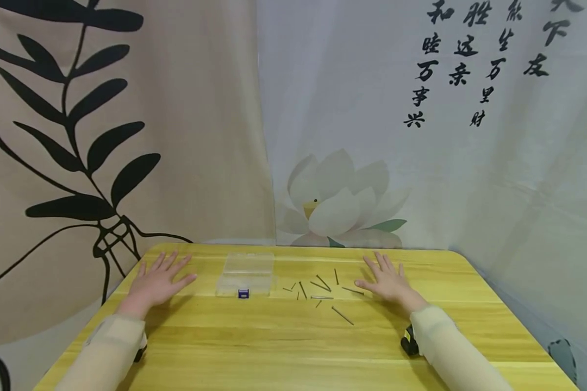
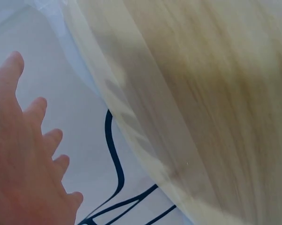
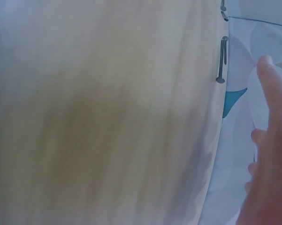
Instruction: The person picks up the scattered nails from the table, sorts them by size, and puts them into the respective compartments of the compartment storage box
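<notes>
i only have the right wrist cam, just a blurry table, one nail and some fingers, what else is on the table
Observer: In the head view a clear plastic box lies between the two hands, with a small blue piece at its near edge.
Operator: is my nail the only one
Observer: No, several nails lie scattered on the table, between the box and the right hand.
Operator: is either hand holding anything
Observer: No. The right hand lies flat, fingers spread, beside the nails; the left hand lies flat to the left of the box, holding nothing.
</notes>
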